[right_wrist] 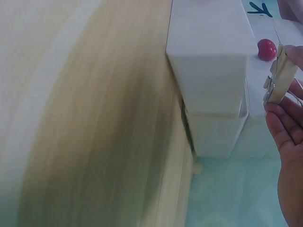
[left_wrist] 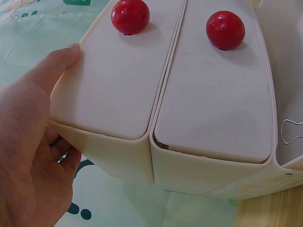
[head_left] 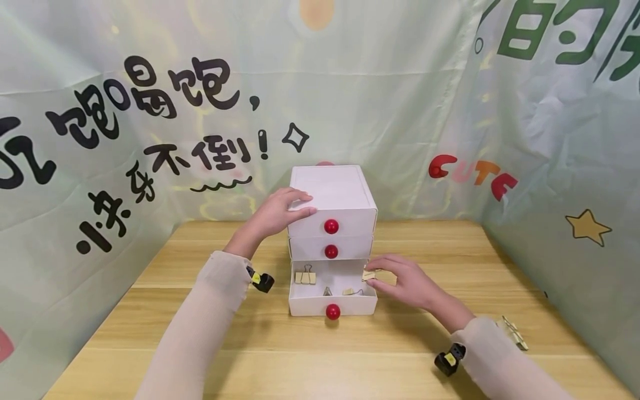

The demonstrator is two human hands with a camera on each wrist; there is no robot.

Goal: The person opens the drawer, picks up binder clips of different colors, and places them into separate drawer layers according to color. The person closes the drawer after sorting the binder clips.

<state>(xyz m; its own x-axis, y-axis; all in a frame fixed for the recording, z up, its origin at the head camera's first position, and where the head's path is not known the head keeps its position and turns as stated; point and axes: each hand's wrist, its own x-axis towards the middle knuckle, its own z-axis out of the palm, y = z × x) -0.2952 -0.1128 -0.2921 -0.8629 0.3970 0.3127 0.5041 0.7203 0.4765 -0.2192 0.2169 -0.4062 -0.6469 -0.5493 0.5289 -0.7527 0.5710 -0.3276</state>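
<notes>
A white drawer box (head_left: 332, 189) with red knobs stands on the table, its bottom drawer (head_left: 310, 306) pulled out. My left hand (head_left: 281, 212) rests on the box's upper left corner, thumb along the top front edge in the left wrist view. My right hand (head_left: 407, 280) pinches a gold binder clip (right_wrist: 282, 78) between thumb and fingertips, at the right wall of the bottom drawer. Inside that drawer, a binder clip (head_left: 305, 277) stands at the back left, a small clip (head_left: 327, 291) lies near the front, and another clip (head_left: 349, 291) lies to the right.
More gold clips (head_left: 514, 333) lie on the wooden table (head_left: 310, 366) beside my right sleeve. A printed cloth (head_left: 350, 111) hangs behind and along both sides of the table. The top drawer (head_left: 305, 225) and middle drawer (head_left: 305, 249) are closed.
</notes>
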